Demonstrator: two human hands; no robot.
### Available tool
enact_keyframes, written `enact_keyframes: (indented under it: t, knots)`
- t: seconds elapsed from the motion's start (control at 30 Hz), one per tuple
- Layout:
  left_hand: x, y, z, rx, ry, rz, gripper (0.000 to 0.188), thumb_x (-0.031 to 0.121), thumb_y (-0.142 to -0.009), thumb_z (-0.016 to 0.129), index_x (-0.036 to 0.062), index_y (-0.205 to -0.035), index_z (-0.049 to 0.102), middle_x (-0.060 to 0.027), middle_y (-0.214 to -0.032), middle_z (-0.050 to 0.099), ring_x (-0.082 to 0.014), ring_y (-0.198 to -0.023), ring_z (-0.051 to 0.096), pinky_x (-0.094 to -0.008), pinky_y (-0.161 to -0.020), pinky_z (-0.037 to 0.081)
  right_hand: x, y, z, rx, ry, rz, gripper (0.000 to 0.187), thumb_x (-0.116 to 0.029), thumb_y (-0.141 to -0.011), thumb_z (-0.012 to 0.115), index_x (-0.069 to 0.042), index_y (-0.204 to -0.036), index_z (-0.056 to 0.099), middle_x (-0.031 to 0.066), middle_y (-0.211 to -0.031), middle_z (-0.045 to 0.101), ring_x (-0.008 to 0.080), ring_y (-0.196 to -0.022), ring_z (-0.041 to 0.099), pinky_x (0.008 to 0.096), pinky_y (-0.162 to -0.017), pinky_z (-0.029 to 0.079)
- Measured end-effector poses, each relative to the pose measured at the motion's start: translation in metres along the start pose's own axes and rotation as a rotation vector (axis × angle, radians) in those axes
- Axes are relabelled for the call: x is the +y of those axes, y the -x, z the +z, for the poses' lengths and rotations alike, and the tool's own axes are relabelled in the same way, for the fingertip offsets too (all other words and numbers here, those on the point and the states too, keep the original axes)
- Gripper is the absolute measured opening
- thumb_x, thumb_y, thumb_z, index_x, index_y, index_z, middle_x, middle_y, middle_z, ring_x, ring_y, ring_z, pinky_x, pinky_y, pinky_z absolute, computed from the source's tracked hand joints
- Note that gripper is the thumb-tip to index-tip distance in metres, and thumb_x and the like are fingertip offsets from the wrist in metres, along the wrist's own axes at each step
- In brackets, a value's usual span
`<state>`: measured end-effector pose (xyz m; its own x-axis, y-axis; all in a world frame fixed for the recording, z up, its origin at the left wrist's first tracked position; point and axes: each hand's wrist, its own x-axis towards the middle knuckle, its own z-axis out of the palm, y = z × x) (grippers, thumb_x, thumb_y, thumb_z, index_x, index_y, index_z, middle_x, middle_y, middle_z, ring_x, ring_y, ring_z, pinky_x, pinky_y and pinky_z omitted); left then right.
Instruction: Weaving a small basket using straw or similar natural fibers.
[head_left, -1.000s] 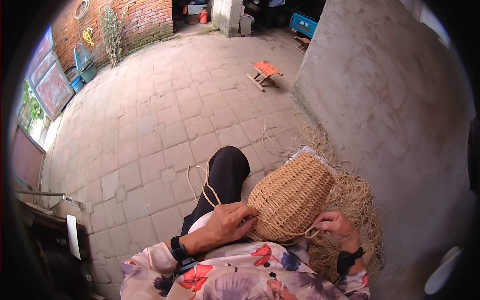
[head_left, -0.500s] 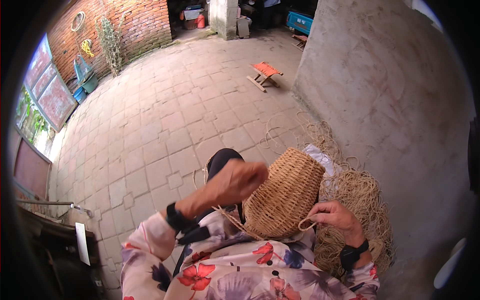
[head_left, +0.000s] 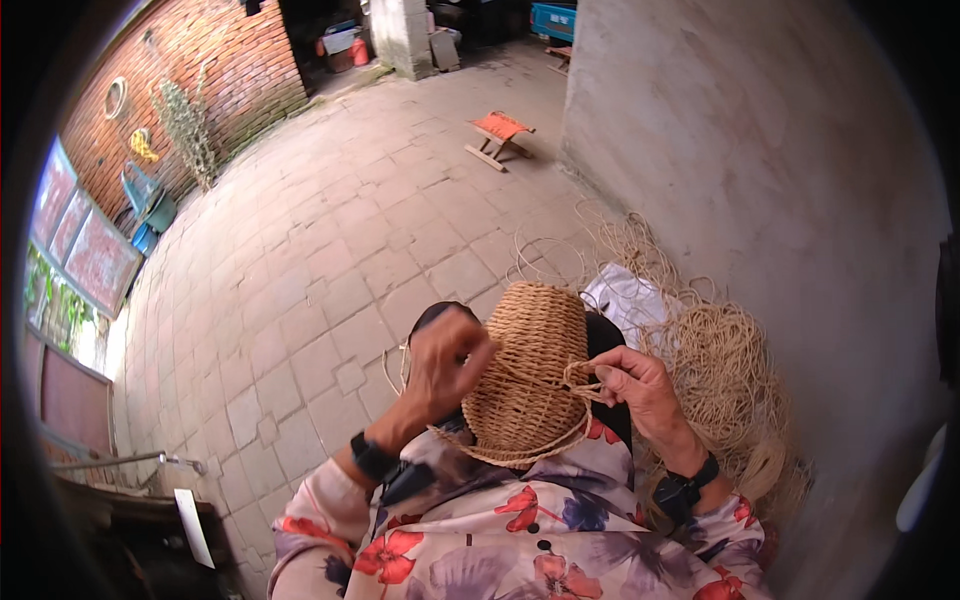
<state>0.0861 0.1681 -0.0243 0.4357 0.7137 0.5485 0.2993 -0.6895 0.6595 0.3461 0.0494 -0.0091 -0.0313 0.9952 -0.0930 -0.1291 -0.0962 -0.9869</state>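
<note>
A tan woven basket (head_left: 528,375) rests on my lap, its narrower end pointing away from me. My right hand (head_left: 645,395) pinches a loop of twisted straw cord (head_left: 580,378) between thumb and fingertips at the basket's right side. A braided length of cord (head_left: 510,458) curves under the basket's near end and up toward that hand. At the left side of the basket is my left hand (head_left: 440,365), slightly blurred, fingers curled in. What those fingers hold, if anything, is hidden.
A big tangled heap of straw cord (head_left: 725,375) lies on my right, with a white cloth or bag (head_left: 627,298) beside it. A grey wall (head_left: 760,150) rises behind the heap. Farther off on the paving stands an orange folding stool (head_left: 500,130).
The basket has turned more upright and shifted left. My right hand has risen with the cord loop. My left hand has moved slightly left, and the whole view has shifted.
</note>
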Motion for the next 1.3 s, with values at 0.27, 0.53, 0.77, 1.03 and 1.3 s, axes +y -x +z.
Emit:
enact_keyframes:
  t: [0.27,0.53,0.77,1.03,1.3]
  knots:
    - [0.027,0.012,-0.001,-0.167,0.057,-0.117,0.02,0.008,-0.079,0.072,0.0057,-0.099,0.067,-0.0088,-0.083,0.058,-0.0238,-0.074,0.061,-0.0332,-0.066,0.049,0.005,0.004,0.006,0.041,-0.059,-0.102,0.02,-0.016,-0.096,0.061,0.0,-0.108,0.064,-0.0021,-0.083,0.062,0.003,-0.07,0.055,0.0181,-0.064,0.046]
    - [0.018,-0.023,-0.013,-0.43,0.029,0.062,0.012,0.006,-0.084,0.068,0.0019,-0.095,0.064,-0.0099,-0.079,0.062,-0.0221,-0.067,0.063,-0.0322,-0.062,0.05,-0.005,0.002,0.012,0.035,0.27,-0.292,0.016,-0.009,-0.094,0.062,0.001,-0.106,0.066,0.0005,-0.085,0.064,0.0066,-0.071,0.056,0.0218,-0.064,0.047]
    - [0.019,-0.035,0.007,-0.347,0.05,0.011,0.01,0.01,-0.087,0.066,0.0021,-0.093,0.063,-0.0119,-0.075,0.065,-0.0224,-0.062,0.064,-0.0322,-0.059,0.05,-0.014,-0.009,0.032,0.073,0.583,-0.641,0.026,0.006,-0.082,0.066,-0.004,-0.106,0.069,0.0082,-0.078,0.06,0.0201,-0.068,0.06,0.0296,-0.061,0.049]
    - [0.024,-0.021,-0.004,-0.23,0.232,-0.145,0.009,0.007,-0.084,0.067,0.002,-0.09,0.064,-0.0102,-0.077,0.065,-0.0213,-0.068,0.064,-0.031,-0.064,0.05,-0.001,-0.028,0.028,0.003,0.757,-0.738,0.033,0.006,-0.076,0.068,-0.005,-0.107,0.069,0.0074,-0.077,0.057,0.0222,-0.068,0.059,0.0325,-0.059,0.048]
    - [0.024,0.02,-0.006,-0.114,-0.018,0.056,0.019,0.005,-0.076,0.071,0.0079,-0.094,0.069,-0.0063,-0.086,0.06,-0.0238,-0.08,0.056,-0.0351,-0.072,0.047,-0.005,-0.026,0.033,0.057,0.955,-0.955,0.039,0.007,-0.069,0.07,-0.003,-0.107,0.065,0.006,-0.073,0.048,0.0239,-0.064,0.054,0.0347,-0.054,0.047]
